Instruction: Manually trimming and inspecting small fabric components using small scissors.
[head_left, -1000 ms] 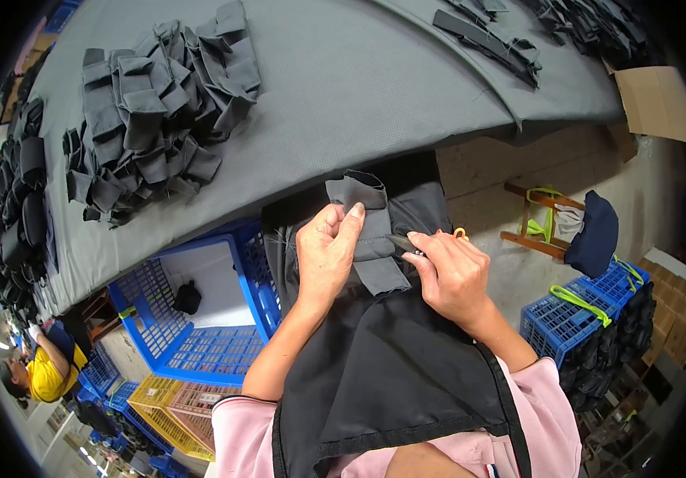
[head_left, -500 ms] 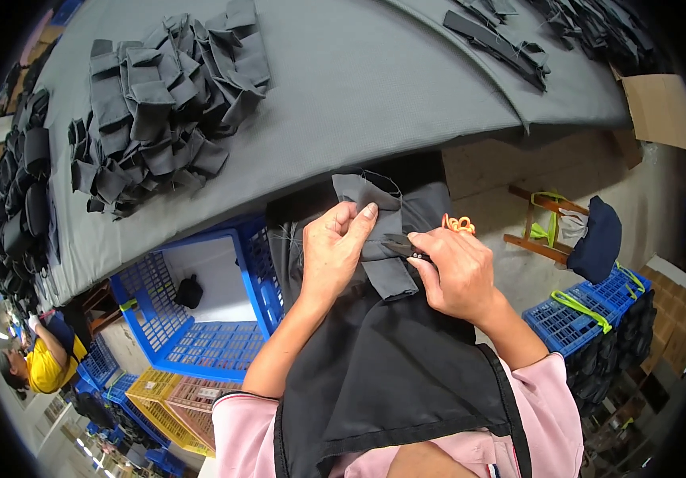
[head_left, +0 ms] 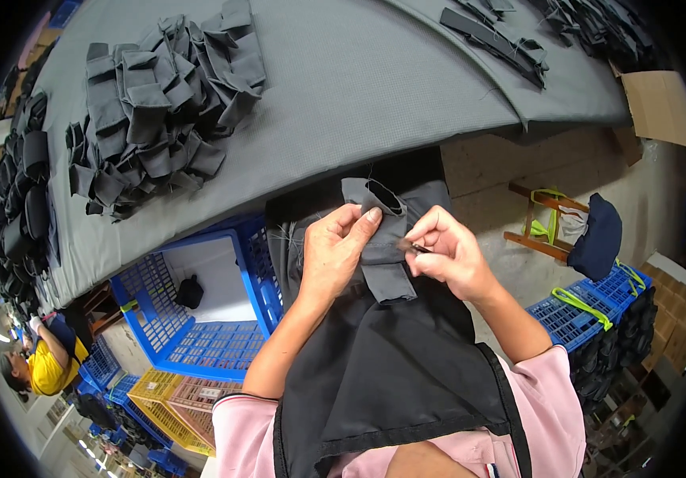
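My left hand pinches a grey folded fabric strip between thumb and fingers, above the black apron over my lap. The strip's upper end gapes like a loop, with loose threads at its edge. My right hand is closed around small dark thread snips. Their tip is blurred and lies at the strip's right edge; I cannot tell whether it touches the cloth. Most of the snips is hidden inside the fingers.
Ahead lies a grey-covered table with a heap of grey strips and darker strips. Blue crates stand either side. A wooden stool is at right; a yellow-shirted person is far left.
My right hand has turned, its fingers lifting, and the snips have shifted toward the strip's edge. An orange looped thing beside that hand no longer shows. The strip has tilted slightly in my left hand.
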